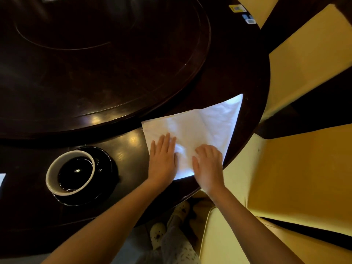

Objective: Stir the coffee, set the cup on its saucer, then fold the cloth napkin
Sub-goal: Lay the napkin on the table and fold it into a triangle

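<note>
A white cloth napkin (202, 126) lies flat near the right edge of the dark round table (133, 145). My left hand (162, 159) rests flat on its near left part, fingers together and stretched out. My right hand (208, 164) lies on the near right part, fingers bent and a little blurred. Left of the napkin a white-rimmed cup (70, 172) of dark coffee stands on a dark saucer (106, 166). No spoon shows.
A large dark turntable (95, 54) fills the table's middle. Yellow chair seats (304, 168) stand close on the right, beyond the table edge. Small stickers (238, 8) sit at the far right rim. My legs and slippers (179, 212) show below the table.
</note>
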